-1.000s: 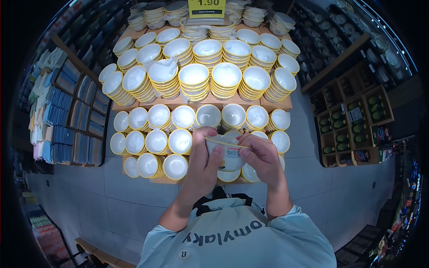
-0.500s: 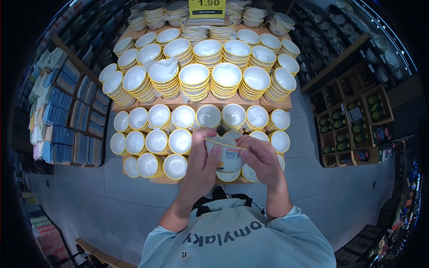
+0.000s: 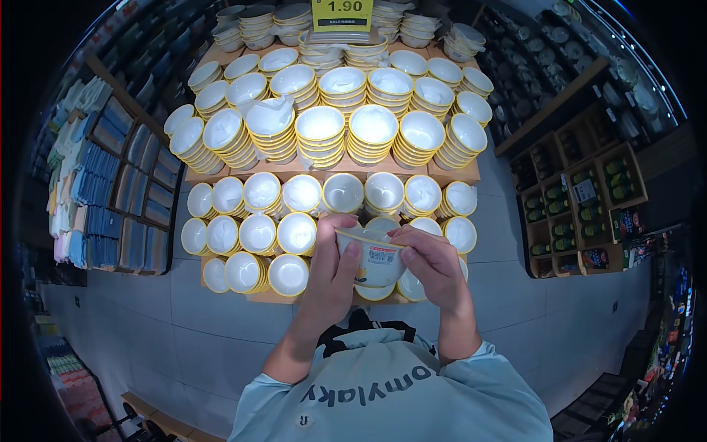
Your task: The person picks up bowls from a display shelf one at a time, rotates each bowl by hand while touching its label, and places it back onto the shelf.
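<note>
Between my hands is a white bowl (image 3: 379, 272) with a yellow rim, tilted so that its outer wall faces me. A sticker (image 3: 381, 254) with red print and a barcode shows on that wall. My left hand (image 3: 337, 258) grips the bowl's left side, thumb on the outside and fingers over the rim. On the other side, my right hand (image 3: 427, 258) is closed on the rim near the sticker. Stacked bowls (image 3: 289, 275) of the same kind stand just beyond and below my hands, partly hidden by them.
A stepped wooden display (image 3: 294, 175) carries rows of bowl stacks, some with white wrapping. A yellow price sign (image 3: 342, 15) reading 1.90 stands at the back. Folded textiles (image 3: 99, 191) fill a left shelf. A wooden rack (image 3: 582, 214) with dark-green goods is at right.
The bowl has turned slightly in my hands, and its sticker faces me a little more squarely. Both hands keep their hold in nearly the same place.
</note>
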`<action>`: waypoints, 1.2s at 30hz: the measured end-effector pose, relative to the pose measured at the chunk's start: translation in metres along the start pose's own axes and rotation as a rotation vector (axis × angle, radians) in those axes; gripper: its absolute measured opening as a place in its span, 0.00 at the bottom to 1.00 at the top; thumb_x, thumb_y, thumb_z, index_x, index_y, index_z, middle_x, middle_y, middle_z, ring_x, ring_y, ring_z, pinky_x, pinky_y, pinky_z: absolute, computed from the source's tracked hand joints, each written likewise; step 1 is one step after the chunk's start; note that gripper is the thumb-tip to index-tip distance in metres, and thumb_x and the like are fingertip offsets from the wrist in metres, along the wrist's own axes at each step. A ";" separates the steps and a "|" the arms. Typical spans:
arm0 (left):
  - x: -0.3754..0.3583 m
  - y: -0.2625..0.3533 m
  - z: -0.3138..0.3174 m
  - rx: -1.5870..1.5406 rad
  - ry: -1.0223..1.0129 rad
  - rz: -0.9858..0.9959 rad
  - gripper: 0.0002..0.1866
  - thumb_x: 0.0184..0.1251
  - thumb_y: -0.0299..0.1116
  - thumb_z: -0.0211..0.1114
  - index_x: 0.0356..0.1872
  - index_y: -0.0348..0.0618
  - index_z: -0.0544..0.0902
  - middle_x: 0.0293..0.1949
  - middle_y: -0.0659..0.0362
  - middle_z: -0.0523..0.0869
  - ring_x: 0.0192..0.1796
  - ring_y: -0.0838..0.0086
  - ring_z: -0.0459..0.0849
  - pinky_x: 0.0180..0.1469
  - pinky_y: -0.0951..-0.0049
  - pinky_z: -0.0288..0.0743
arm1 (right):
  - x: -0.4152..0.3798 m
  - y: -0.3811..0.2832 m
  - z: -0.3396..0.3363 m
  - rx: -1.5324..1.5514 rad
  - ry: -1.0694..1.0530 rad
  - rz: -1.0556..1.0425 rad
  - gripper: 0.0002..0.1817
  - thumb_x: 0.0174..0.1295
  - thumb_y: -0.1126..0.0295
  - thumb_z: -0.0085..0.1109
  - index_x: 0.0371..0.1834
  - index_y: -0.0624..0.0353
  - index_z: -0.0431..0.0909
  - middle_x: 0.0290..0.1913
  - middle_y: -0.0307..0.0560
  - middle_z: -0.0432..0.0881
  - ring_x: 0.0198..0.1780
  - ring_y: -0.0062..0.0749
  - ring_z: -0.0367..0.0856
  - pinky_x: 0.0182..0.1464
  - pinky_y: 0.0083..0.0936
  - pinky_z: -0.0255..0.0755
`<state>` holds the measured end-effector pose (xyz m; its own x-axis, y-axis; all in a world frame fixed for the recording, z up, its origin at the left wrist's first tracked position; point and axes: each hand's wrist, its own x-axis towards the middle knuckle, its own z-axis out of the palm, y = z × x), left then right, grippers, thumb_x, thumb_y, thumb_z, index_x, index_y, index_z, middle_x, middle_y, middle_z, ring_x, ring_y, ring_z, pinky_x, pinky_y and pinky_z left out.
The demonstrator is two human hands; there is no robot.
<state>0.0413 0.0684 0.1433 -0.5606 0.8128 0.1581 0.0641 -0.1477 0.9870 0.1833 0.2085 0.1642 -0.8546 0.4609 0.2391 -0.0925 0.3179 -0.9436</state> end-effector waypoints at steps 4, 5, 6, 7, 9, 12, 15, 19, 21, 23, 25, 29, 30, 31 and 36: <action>-0.001 -0.004 0.000 -0.007 -0.008 0.006 0.17 0.85 0.36 0.49 0.63 0.36 0.66 0.61 0.50 0.73 0.59 0.69 0.74 0.62 0.68 0.71 | -0.001 -0.001 -0.001 0.002 0.001 0.001 0.10 0.70 0.78 0.54 0.46 0.73 0.82 0.45 0.57 0.87 0.54 0.49 0.85 0.63 0.41 0.75; -0.002 -0.003 0.000 -0.007 -0.009 0.006 0.17 0.85 0.36 0.49 0.63 0.36 0.66 0.61 0.50 0.73 0.59 0.69 0.74 0.62 0.68 0.71 | -0.002 -0.001 -0.001 0.002 0.002 -0.001 0.10 0.70 0.78 0.54 0.46 0.73 0.82 0.44 0.56 0.87 0.53 0.48 0.85 0.63 0.41 0.75; -0.002 -0.002 0.001 -0.028 -0.011 -0.006 0.16 0.85 0.36 0.49 0.64 0.36 0.66 0.62 0.50 0.73 0.58 0.69 0.74 0.62 0.68 0.71 | -0.002 -0.001 -0.001 0.002 0.002 -0.001 0.10 0.70 0.78 0.54 0.46 0.73 0.82 0.44 0.56 0.87 0.53 0.48 0.85 0.63 0.41 0.75; -0.002 -0.001 0.001 -0.048 -0.013 -0.019 0.16 0.85 0.36 0.49 0.64 0.37 0.66 0.62 0.50 0.73 0.58 0.69 0.75 0.62 0.68 0.71 | -0.002 -0.001 -0.001 0.012 0.001 0.005 0.10 0.70 0.78 0.54 0.46 0.73 0.82 0.44 0.56 0.87 0.53 0.48 0.85 0.64 0.41 0.75; -0.003 -0.002 0.001 -0.050 -0.015 -0.019 0.16 0.85 0.36 0.49 0.64 0.37 0.66 0.62 0.50 0.73 0.58 0.69 0.75 0.61 0.69 0.71 | -0.002 -0.002 -0.001 0.022 0.001 0.010 0.10 0.70 0.78 0.54 0.46 0.74 0.82 0.44 0.56 0.87 0.53 0.48 0.85 0.64 0.41 0.74; -0.003 -0.002 0.001 -0.063 -0.017 -0.023 0.16 0.85 0.36 0.49 0.64 0.38 0.66 0.63 0.51 0.73 0.58 0.70 0.75 0.61 0.69 0.72 | -0.002 -0.003 -0.001 0.013 0.007 0.002 0.10 0.70 0.79 0.54 0.47 0.73 0.83 0.44 0.56 0.87 0.53 0.48 0.85 0.64 0.41 0.75; -0.003 -0.001 0.000 -0.070 -0.019 -0.026 0.16 0.85 0.35 0.49 0.65 0.38 0.66 0.63 0.51 0.73 0.59 0.70 0.75 0.61 0.69 0.72 | -0.002 -0.004 -0.001 0.004 0.007 0.007 0.11 0.69 0.79 0.54 0.47 0.73 0.83 0.44 0.56 0.88 0.54 0.49 0.85 0.63 0.40 0.74; -0.003 0.000 0.000 -0.066 -0.019 -0.033 0.16 0.85 0.36 0.49 0.65 0.38 0.66 0.63 0.51 0.73 0.59 0.70 0.75 0.62 0.69 0.72 | -0.002 -0.005 0.000 0.029 0.015 0.022 0.10 0.68 0.80 0.54 0.47 0.73 0.83 0.45 0.56 0.88 0.55 0.48 0.85 0.63 0.40 0.74; -0.003 -0.003 0.000 -0.058 -0.017 -0.018 0.16 0.85 0.36 0.49 0.65 0.38 0.66 0.64 0.51 0.72 0.59 0.70 0.75 0.62 0.69 0.71 | -0.002 -0.004 0.001 0.043 0.019 0.027 0.10 0.68 0.81 0.54 0.47 0.74 0.83 0.45 0.56 0.88 0.55 0.48 0.85 0.64 0.40 0.74; -0.003 -0.002 -0.001 -0.050 -0.014 -0.003 0.16 0.85 0.36 0.49 0.65 0.38 0.66 0.64 0.51 0.72 0.60 0.70 0.75 0.63 0.69 0.71 | -0.001 0.000 0.000 0.041 0.003 -0.075 0.07 0.72 0.81 0.54 0.48 0.71 0.80 0.42 0.50 0.81 0.41 0.33 0.80 0.45 0.26 0.74; -0.004 0.001 -0.001 -0.095 -0.020 -0.044 0.17 0.85 0.36 0.49 0.65 0.38 0.66 0.64 0.51 0.72 0.61 0.69 0.74 0.64 0.68 0.70 | -0.001 0.001 0.001 0.053 0.007 -0.073 0.07 0.72 0.81 0.54 0.49 0.71 0.80 0.43 0.50 0.82 0.42 0.33 0.80 0.46 0.26 0.74; -0.004 -0.003 -0.002 -0.074 -0.018 -0.019 0.17 0.85 0.35 0.49 0.66 0.38 0.65 0.64 0.50 0.72 0.60 0.69 0.75 0.63 0.68 0.71 | -0.001 0.001 0.002 0.065 0.008 -0.070 0.08 0.72 0.81 0.55 0.49 0.71 0.80 0.44 0.51 0.82 0.45 0.34 0.81 0.49 0.26 0.75; -0.003 -0.003 -0.002 -0.063 -0.017 -0.012 0.17 0.85 0.35 0.49 0.66 0.38 0.65 0.64 0.50 0.72 0.60 0.70 0.75 0.63 0.68 0.71 | -0.001 0.002 0.002 0.065 0.008 -0.070 0.08 0.72 0.81 0.55 0.49 0.71 0.80 0.44 0.51 0.82 0.45 0.34 0.81 0.49 0.26 0.75; -0.003 -0.003 -0.002 -0.052 -0.017 -0.006 0.17 0.85 0.35 0.49 0.66 0.39 0.65 0.64 0.50 0.72 0.60 0.70 0.75 0.63 0.69 0.71 | -0.001 0.003 0.002 0.069 0.005 -0.076 0.08 0.72 0.81 0.55 0.49 0.71 0.80 0.44 0.51 0.82 0.46 0.35 0.81 0.50 0.27 0.75; -0.004 0.002 0.001 -0.088 -0.020 -0.052 0.17 0.86 0.39 0.44 0.65 0.42 0.67 0.66 0.50 0.71 0.69 0.65 0.69 0.74 0.64 0.60 | -0.001 0.003 0.001 0.067 0.009 -0.076 0.08 0.72 0.81 0.55 0.49 0.71 0.80 0.46 0.52 0.83 0.48 0.36 0.81 0.52 0.27 0.75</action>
<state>0.0444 0.0655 0.1445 -0.5446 0.8317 0.1080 -0.0380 -0.1532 0.9875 0.1829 0.2083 0.1606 -0.8394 0.4447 0.3125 -0.1914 0.2964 -0.9357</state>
